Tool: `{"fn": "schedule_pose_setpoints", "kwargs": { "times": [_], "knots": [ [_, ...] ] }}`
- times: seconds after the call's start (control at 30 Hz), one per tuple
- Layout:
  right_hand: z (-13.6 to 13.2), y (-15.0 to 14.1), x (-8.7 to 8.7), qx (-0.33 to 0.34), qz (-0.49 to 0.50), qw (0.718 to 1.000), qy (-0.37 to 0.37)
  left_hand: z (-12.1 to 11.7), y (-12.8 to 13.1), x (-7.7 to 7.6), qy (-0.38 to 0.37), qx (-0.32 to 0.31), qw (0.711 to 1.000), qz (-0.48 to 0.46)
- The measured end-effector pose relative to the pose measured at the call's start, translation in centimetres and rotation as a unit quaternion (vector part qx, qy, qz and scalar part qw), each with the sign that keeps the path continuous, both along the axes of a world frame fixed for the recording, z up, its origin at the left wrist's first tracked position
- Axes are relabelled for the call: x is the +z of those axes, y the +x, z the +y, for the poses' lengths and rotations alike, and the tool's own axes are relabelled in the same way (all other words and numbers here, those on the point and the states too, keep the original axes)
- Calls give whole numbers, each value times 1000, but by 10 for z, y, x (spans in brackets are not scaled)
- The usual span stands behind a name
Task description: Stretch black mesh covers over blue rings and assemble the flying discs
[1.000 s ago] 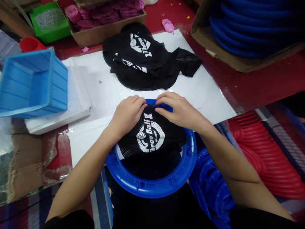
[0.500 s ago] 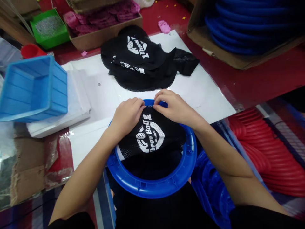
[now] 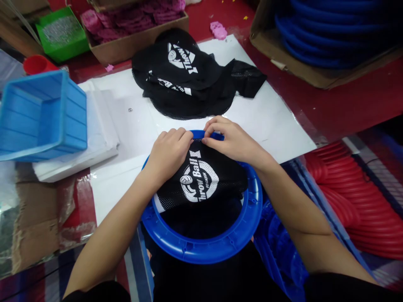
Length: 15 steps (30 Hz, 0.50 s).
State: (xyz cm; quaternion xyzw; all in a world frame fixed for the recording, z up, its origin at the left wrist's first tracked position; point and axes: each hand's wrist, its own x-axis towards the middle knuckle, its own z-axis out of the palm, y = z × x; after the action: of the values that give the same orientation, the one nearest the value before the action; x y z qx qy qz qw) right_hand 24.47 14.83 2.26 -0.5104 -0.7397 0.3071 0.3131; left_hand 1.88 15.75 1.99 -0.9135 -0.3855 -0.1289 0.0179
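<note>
A blue plastic ring (image 3: 201,250) leans at the table's near edge, close to my body. Black mesh fabric (image 3: 176,197) with a white "Throw Ball" print lies across the ring's upper part. My left hand (image 3: 173,149), fingers curled, presses the fabric's edge against the ring's far rim. Just right of it, my right hand (image 3: 225,136) pinches the same edge at the rim between thumb and fingers. Beyond the ring, more black printed mesh pieces (image 3: 189,84) lie loosely piled on the white sheet.
At left, a light blue bin (image 3: 44,115) sits on white stacked sheets. Behind are a green tray (image 3: 59,35) of small metal parts and a box (image 3: 138,40) of pink pieces. Blue rings (image 3: 333,37) fill a carton at right; red rings (image 3: 362,205) lie below it.
Both hands stay at the far rim with almost no movement. My left fingers have closed slightly over the edge. The view has shifted a little.
</note>
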Motion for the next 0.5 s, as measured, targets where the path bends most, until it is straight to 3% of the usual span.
{"fn": "schedule_pose_setpoints", "kwargs": {
  "times": [0.5],
  "knots": [
    [1,0,-6,-34,43,998,-18,-2,3,-2,119,-36,991,54]
  ]
}}
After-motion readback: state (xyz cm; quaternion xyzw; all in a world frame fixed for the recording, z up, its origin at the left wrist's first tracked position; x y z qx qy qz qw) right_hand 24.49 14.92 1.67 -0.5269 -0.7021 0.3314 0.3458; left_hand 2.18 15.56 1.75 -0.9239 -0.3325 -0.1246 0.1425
